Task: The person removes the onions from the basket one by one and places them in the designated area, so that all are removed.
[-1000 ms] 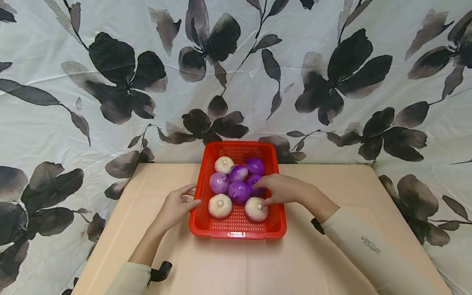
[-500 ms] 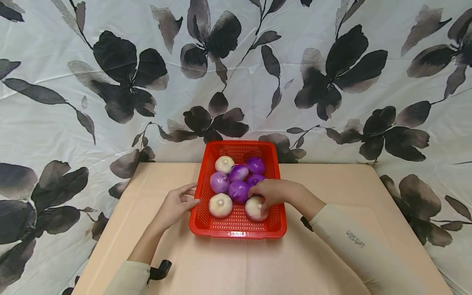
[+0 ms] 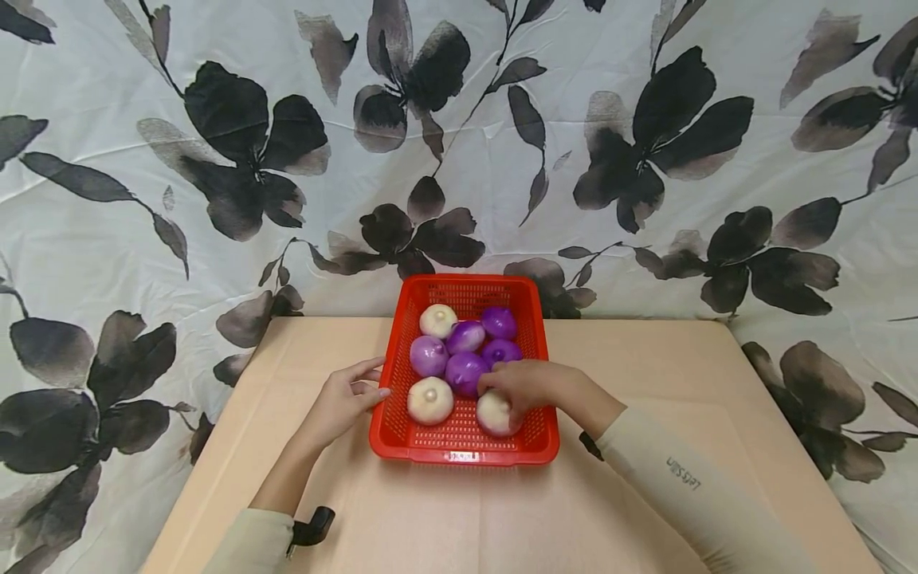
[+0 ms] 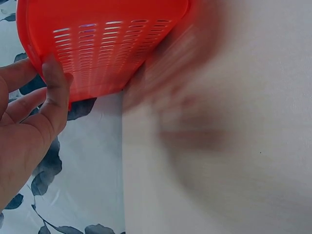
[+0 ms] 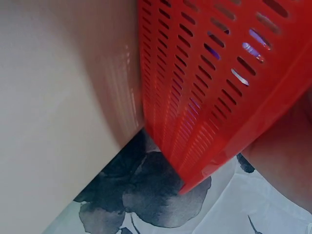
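My right grip (image 3: 531, 388) curls round white onion (image 3: 493, 416), inside red basket (image 3: 466, 437), near its right front corner; left grip (image 3: 349, 404) pinches basket's left rim. Onion probably firm, moderately heavy, slippery (skin looks smooth); I'd hold widest part. Basket likely light, stiffish.

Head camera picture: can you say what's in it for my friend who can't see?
A person's right hand grips a white onion toward the near right of a red basket, while the left hand holds its left rim. Two more white onions and five purple onions sit inside. Behind the tabletop hangs a flower-patterned cloth.
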`<state>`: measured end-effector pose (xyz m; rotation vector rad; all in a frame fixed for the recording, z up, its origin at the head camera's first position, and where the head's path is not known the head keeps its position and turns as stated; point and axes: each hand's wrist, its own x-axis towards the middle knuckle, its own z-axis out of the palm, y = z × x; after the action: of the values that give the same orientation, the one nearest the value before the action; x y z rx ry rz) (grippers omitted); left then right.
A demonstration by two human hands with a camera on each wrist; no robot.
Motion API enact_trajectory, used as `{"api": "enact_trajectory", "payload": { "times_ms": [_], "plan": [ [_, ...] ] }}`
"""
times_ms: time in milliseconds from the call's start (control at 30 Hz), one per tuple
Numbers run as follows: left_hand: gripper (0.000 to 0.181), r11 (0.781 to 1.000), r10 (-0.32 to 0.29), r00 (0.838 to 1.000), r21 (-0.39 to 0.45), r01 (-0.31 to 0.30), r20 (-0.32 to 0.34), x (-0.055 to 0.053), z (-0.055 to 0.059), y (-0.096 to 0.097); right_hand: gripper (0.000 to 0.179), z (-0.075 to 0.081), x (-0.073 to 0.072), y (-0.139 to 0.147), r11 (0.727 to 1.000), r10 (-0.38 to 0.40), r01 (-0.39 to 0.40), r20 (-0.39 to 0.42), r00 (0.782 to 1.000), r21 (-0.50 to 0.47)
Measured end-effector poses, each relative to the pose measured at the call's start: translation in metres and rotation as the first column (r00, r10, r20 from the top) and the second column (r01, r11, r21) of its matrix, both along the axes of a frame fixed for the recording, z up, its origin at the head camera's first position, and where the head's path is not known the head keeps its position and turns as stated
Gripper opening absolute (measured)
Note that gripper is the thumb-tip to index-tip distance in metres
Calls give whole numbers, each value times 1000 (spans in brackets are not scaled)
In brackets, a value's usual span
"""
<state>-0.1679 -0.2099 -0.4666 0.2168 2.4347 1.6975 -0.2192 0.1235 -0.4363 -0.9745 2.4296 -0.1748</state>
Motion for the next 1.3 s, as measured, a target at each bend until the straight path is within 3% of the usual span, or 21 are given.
{"api": "enact_trajectory", "payload": {
  "times_ms": [600, 933, 1100, 1300],
  "plan": [
    [62, 1000, -2, 1000, 1, 2, -8, 2, 0, 2, 55, -7, 3, -2, 999, 27, -23, 97, 995, -42],
    [62, 1000, -6, 1000, 26, 6, 8, 2, 2, 3, 56, 6, 7, 6, 991, 0, 16, 121, 993, -134],
    [62, 1000, 7, 1000, 18, -7, 14, 2, 3, 4, 57, 14, 10, 18, 959, -13, 30, 63, 998, -280],
    [61, 1000, 11, 1000, 13, -11, 15, 2, 2, 4, 60, 20, 14, 41, 887, -89, 70, -20, 996, -455]
  ]
}}
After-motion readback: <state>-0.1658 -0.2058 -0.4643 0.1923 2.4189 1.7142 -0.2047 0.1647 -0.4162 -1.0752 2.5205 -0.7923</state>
